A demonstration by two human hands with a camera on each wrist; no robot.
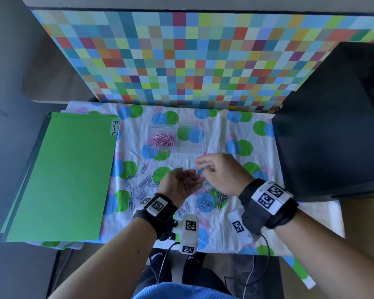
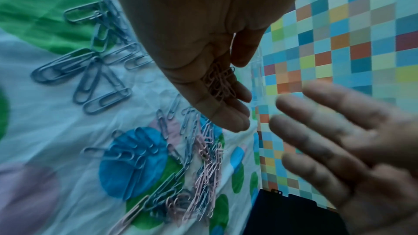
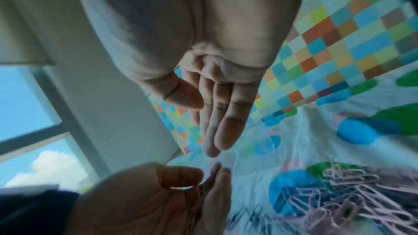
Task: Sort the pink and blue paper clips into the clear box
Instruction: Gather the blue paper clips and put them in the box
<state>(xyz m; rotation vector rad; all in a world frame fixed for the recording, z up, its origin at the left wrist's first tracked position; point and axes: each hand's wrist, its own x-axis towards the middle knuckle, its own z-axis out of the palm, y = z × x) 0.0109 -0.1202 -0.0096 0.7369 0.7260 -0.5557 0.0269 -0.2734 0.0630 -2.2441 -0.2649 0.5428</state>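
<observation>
My left hand (image 1: 185, 180) is palm up and cupped over the spotted cloth, holding a small heap of pink paper clips (image 2: 220, 81) in its curled fingers, the thumb bent above them. My right hand (image 1: 216, 169) hovers just right of it, fingers straight and spread, empty and blurred (image 2: 339, 140). The clear box (image 1: 200, 145) stands a little beyond both hands. Its left compartment holds pink clips (image 1: 163, 140); its right compartment shows only cloth. Blue clips (image 1: 141, 183) lie loose left of my left wrist. A mixed blue and pink pile (image 1: 207, 201) lies under my right wrist.
A green folder labelled "Permits" (image 1: 63, 173) covers the table's left side. A large black object (image 1: 333, 126) stands at the right. A checkered board (image 1: 203, 61) rises behind the cloth (image 1: 257, 223). A white marker-tagged device (image 1: 189, 233) lies at the front edge.
</observation>
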